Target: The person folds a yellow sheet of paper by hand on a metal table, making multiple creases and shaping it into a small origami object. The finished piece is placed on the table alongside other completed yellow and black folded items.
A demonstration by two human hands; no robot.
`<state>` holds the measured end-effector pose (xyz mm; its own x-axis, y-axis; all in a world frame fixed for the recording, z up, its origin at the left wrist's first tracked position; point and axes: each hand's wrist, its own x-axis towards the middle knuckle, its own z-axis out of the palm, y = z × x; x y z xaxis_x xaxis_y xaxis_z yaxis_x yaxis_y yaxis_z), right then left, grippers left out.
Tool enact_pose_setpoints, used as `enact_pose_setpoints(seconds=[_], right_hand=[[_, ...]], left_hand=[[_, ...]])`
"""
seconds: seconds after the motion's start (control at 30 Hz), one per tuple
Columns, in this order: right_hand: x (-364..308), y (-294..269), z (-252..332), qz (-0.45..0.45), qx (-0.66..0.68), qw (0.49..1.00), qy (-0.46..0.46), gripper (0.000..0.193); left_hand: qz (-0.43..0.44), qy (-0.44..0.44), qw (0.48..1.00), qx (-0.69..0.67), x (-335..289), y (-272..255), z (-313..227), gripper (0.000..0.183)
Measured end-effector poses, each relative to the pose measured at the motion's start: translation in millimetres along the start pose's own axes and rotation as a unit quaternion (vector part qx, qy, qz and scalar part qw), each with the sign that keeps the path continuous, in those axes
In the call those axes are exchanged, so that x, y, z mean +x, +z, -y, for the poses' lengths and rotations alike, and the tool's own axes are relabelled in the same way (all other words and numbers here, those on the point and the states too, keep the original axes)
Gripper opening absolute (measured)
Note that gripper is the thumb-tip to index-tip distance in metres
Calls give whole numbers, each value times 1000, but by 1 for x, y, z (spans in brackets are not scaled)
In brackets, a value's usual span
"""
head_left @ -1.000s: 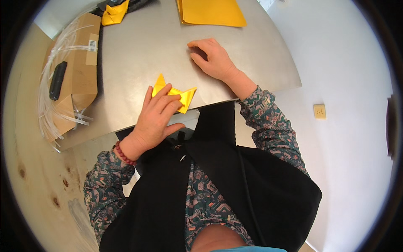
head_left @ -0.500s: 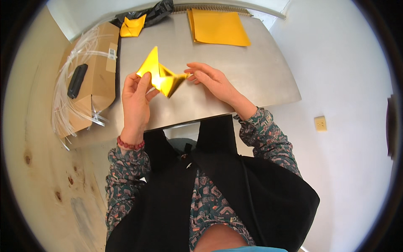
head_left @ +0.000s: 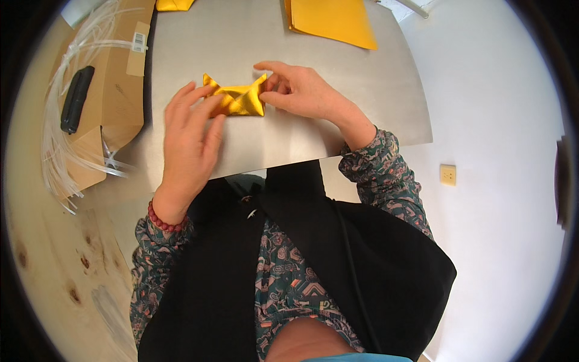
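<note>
A shiny gold paper folded into an ingot-like shape (head_left: 241,104) lies on the metal table, with pointed corners rising at both ends. Over its left end, my left hand (head_left: 188,130) rests with fingers spread, the fingertips covering part of the foil. At the opposite end, the thumb and a bent finger of my right hand (head_left: 307,93) close around the right corner, while the index finger stretches out above it. The paper's left edge is partly hidden by my fingers.
A stack of flat gold sheets (head_left: 335,23) lies at the back right. Another folded gold piece (head_left: 175,5) is cut off at the top. On the left stands a cardboard box (head_left: 123,99) bearing clear plastic strips (head_left: 54,142) and a black object (head_left: 77,99). The table's front edge is near me.
The folded gold paper came down from my raised left hand onto the table and turned level. My left fingers spread, and my right hand moved onto its right corner. The view shifted.
</note>
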<state>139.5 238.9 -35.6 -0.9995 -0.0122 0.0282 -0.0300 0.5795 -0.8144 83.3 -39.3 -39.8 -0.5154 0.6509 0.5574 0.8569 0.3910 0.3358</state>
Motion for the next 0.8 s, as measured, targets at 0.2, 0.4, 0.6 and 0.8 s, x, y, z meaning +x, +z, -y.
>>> enact_pose_setpoints(seconds=[0.2, 0.4, 0.6, 0.8], right_hand=[[-19, 12, 6, -96, -68, 987, -114, 48], [-21, 26, -8, -114, -106, 966, -204, 43], [-20, 29, -8, -122, -131, 956, -232, 39], [-18, 30, -13, -119, -149, 946, -264, 26]], left_hand=[[95, -46, 994, -19, 3, 4, -16, 38], [74, -32, 997, 7, 11, 4, -6, 42], [75, 11, 996, 36, 20, 4, -6, 37], [98, 50, 992, 64, 23, 2, -6, 33]])
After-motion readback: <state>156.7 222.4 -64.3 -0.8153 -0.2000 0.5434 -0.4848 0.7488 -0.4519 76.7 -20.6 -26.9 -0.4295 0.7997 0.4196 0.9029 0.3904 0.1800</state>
